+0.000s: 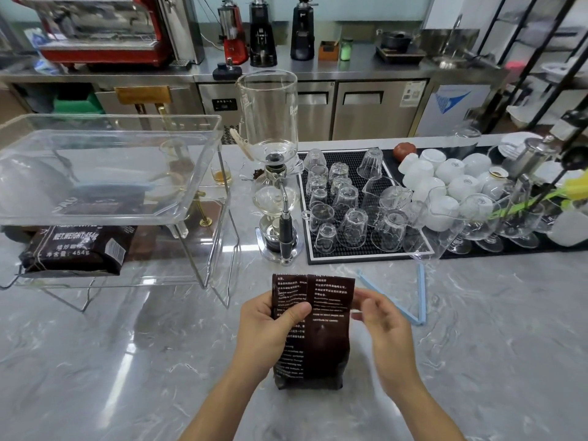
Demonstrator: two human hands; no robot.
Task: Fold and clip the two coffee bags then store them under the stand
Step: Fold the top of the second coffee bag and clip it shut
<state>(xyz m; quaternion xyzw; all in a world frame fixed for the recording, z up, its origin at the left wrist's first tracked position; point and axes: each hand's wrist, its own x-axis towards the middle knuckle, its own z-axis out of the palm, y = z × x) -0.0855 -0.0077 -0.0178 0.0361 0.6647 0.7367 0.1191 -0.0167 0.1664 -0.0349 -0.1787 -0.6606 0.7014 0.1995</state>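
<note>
Coffee bag (321, 338): dark brown with white print, standing upright on the grey marbled bench (127, 377) at lower centre of the frame, its top flattened.
Left hand (270, 326): grasps the bag's left edge, thumb curled across the printed face.
Right hand (381, 316): blurred, at the bag's upper right corner; whether its fingers pinch the bag I cannot tell.
Blue clip (421, 294): lies open in a V on the bench, just right of the right hand.
Second coffee bag (79, 249): lying flat under the clear acrylic stand (127, 173), left of the frame.
Siphon brewer (276, 173): upright, centre.
Glasses (350, 202): upturned on a black mat (318, 254), right of centre.
</note>
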